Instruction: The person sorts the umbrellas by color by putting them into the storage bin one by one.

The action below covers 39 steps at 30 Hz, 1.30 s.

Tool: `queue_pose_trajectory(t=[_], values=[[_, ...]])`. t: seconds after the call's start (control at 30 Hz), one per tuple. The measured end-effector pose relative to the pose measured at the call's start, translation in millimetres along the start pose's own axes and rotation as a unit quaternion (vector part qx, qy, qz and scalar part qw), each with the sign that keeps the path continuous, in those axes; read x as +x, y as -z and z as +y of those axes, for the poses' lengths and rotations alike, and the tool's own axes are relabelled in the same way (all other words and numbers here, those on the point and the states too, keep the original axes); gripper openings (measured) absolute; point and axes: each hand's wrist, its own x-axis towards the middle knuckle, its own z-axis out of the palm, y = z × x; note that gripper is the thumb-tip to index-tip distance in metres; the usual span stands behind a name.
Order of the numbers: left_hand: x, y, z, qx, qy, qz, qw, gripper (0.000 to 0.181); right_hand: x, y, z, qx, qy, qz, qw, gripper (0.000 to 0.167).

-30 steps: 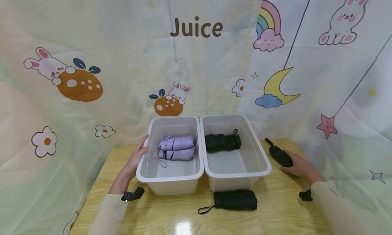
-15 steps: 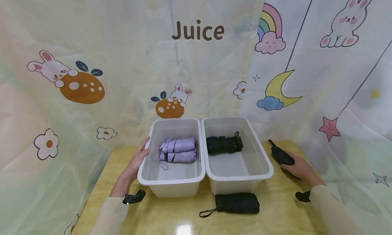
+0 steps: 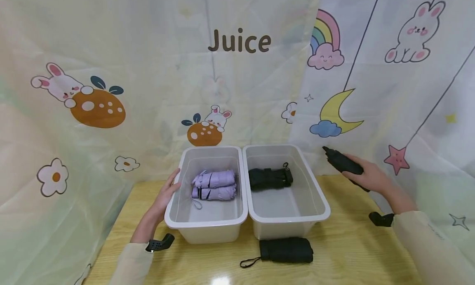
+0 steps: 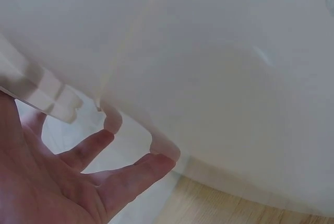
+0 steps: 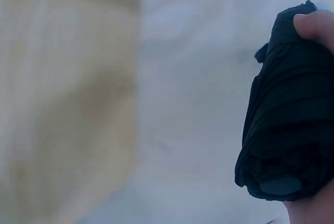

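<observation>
In the head view my right hand grips a black folded umbrella and holds it above the table's right side. The right wrist view shows this umbrella close up, rolled cloth and one end toward the camera. My left hand rests against the left side of the left white bin. In the left wrist view, the fingertips of that hand touch the bin's outer wall. Two purple folded umbrellas lie in this bin. In the right white bin lies a black folded umbrella.
Another black folded umbrella lies in front of the right bin, its wrist loop pointing left. Both bins stand side by side on the wooden table. A printed cloth hangs behind the table and along its sides.
My right hand has lifted the black umbrella off the table, up and slightly to the right. The left hand stays at the left bin. The head view has shifted slightly.
</observation>
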Motion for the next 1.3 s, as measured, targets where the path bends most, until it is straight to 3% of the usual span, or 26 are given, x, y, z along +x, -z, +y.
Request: queue_pose_trajectory(t=[0.27, 0.5, 0.7, 0.93, 1.17, 1.3], values=[[-2.6, 0.6, -3.6, 0.009, -0.006, 0.001, 0.9999, 0.060, 34.0, 36, -68, 0.044, 0.095, 0.014, 0.9944, 0.069], [1.9, -1.2, -3.2, 0.004, 0.003, 0.004, 1.0000, 0.060, 65.4, 40, -117, 0.049, 0.131, -0.034, 0.9896, 0.073], [2.1, -0.6, -1.2, 0.002, 0.001, 0.005, 1.0000, 0.061, 87.6, 24, -152, 0.047, 0.164, -0.076, 0.9823, 0.069], [-1.3, -0.9, -0.7, -0.006, 0.006, -0.002, 1.0000, 0.061, 100.0, -2, -173, 0.061, 0.165, -0.129, 0.9760, 0.071], [3.1, -1.6, 0.1, 0.002, -0.005, -0.006, 1.0000, 0.061, 109.7, -24, -179, 0.059, 0.181, -0.142, 0.9713, 0.075], [-0.1, -2.0, -1.0, 0.001, 0.005, -0.004, 1.0000, 0.061, 109.4, -42, -177, 0.069, 0.176, -0.173, 0.9666, 0.076]])
